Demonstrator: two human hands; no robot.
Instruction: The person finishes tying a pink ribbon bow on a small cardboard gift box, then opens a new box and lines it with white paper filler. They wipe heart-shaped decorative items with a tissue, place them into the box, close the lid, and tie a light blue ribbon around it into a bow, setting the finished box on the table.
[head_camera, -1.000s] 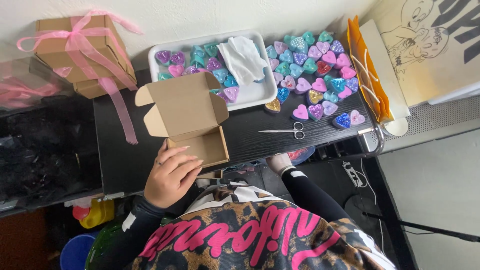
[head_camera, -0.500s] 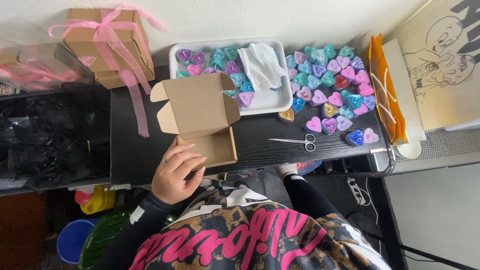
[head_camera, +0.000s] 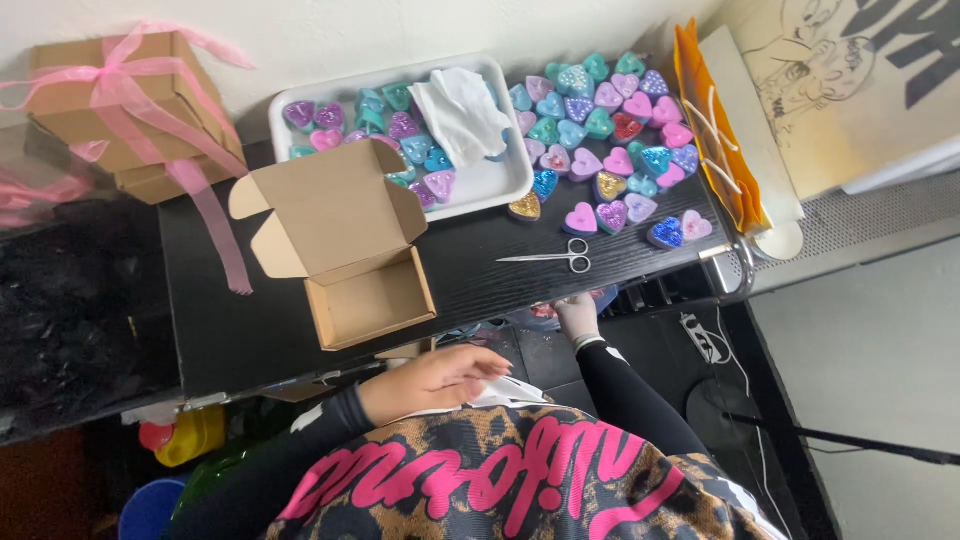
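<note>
The left hand (head_camera: 435, 380) was held nearest the body, below the near edge of the black table (head_camera: 230, 330), palm down with the fingers loosely extended toward the right. Its fingertips rested on a piece of white material (head_camera: 505, 392) at the chest; whether that material was pinched could not be determined. The right hand (head_camera: 577, 315) was positioned under the table edge. It appeared to be covered in white, and its grip state could not be determined.

The open cardboard box (head_camera: 370, 300) was located just beyond the left hand, up and slightly left of it, at the near table edge. Its lid was raised toward the far side, and the tray appeared empty. The left hand was the nearer of the two to the box.

The scissors (head_camera: 555, 258) lay just beyond the right hand, long axis running left to right. Farther off, a white tray (head_camera: 495, 185) and heart-shaped pieces (head_camera: 610, 150) were set out.
</note>
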